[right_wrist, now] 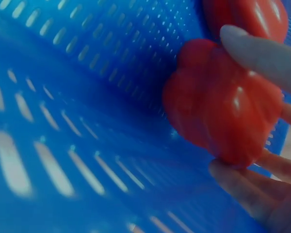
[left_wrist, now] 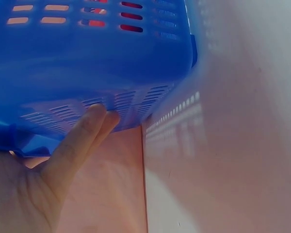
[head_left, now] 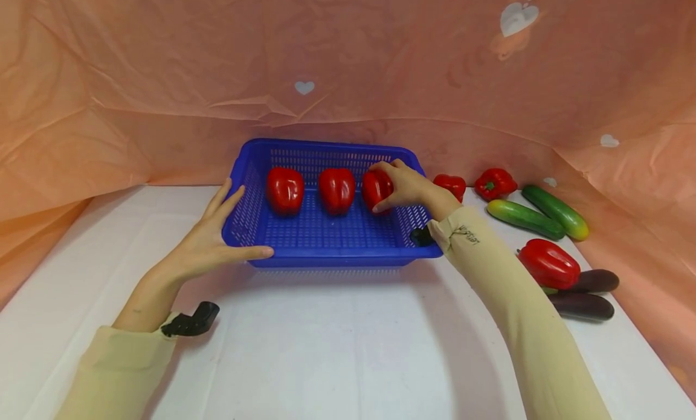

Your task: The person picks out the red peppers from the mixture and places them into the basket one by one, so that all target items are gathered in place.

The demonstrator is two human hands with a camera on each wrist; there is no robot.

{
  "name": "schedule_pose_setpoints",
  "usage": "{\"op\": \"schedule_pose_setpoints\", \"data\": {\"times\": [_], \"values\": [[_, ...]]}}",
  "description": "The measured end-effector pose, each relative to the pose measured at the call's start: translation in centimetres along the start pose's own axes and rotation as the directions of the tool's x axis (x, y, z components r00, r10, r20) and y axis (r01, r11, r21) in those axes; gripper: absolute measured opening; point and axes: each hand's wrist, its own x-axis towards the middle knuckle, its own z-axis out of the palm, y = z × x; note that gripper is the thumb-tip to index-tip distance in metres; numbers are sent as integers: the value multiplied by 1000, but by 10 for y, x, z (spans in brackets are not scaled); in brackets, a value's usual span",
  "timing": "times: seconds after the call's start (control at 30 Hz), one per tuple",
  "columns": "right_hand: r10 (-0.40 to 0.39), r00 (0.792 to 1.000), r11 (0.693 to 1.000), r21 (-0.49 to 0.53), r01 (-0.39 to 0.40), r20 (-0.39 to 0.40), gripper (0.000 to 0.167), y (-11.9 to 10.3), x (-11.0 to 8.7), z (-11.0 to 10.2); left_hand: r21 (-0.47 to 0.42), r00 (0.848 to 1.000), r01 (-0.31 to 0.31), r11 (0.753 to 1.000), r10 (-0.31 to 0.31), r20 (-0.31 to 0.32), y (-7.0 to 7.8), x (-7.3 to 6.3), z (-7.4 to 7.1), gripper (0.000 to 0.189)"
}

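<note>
A blue plastic basket (head_left: 326,261) with slotted walls stands on the white table, and three red bell peppers are in it. My right hand (head_left: 405,184) grips the rightmost bell pepper (right_wrist: 223,102), thumb on one side and fingers around the other. To its left in the basket are the middle bell pepper (head_left: 336,191) and the left bell pepper (head_left: 285,191). At the basket's left front corner is my left hand (head_left: 209,239), thumb stretched along the front rim. Its straight fingers (left_wrist: 82,131) lie against the slotted outer end wall in the left wrist view.
Right of the basket lie two more red peppers, one partly behind my right forearm (head_left: 450,184) and one farther right (head_left: 495,184). Nearby are two green cucumbers (head_left: 524,219). Closer in, another red pepper (head_left: 549,263) lies against two dark eggplants (head_left: 582,306). An orange-pink cloth (head_left: 348,57) hangs behind.
</note>
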Motion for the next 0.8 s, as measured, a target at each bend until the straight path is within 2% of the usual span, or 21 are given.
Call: {"op": "schedule_pose_setpoints", "data": {"times": [0.33, 0.8], "values": [[50, 998, 998, -31, -49, 34, 92, -3, 0, 0, -4, 1000, 3, 1000, -3, 0, 1, 0, 0, 118], [28, 999, 999, -21, -27, 31, 90, -3, -1, -1, -8, 1000, 6, 1000, -6, 2, 2, -1, -1, 118]]}}
